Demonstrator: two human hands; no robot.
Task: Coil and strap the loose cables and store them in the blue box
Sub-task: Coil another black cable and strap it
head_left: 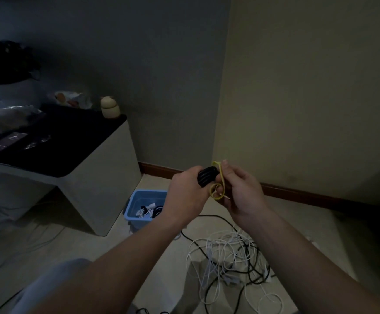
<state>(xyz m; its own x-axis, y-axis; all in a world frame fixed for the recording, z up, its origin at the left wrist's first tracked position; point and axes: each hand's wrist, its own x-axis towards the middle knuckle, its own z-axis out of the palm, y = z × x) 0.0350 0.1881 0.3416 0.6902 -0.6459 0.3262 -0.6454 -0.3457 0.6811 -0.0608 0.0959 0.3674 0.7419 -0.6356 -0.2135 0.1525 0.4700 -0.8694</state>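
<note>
At the far left stands a low cabinet (107, 177) with a dark top. A remote control (2, 145) lies near the top's left edge, and a small cream jar (110, 107) sits at its back right corner.

On the floor (121, 257), just beside the cabinet's right side, sits the blue box (137, 218). Inside it we see coiled cables (150, 210), both white and black.

In front of us, raised above the floor, our left hand (185, 193) has its fingers curled around a black cable bundle (207, 176), gripping it tight. A yellow strap (222, 174) runs across the bundle's right side and forms a small loop below it. Our right hand (243, 189), touching the left, pinches this strap between thumb and fingertips; its remaining fingers are bent inward.

Below the right hand, toward the floor's near right part, lies a tangle of loose cables (229, 245). White and black strands cross over each other there, and one black strand trails back toward the blue box.
</note>
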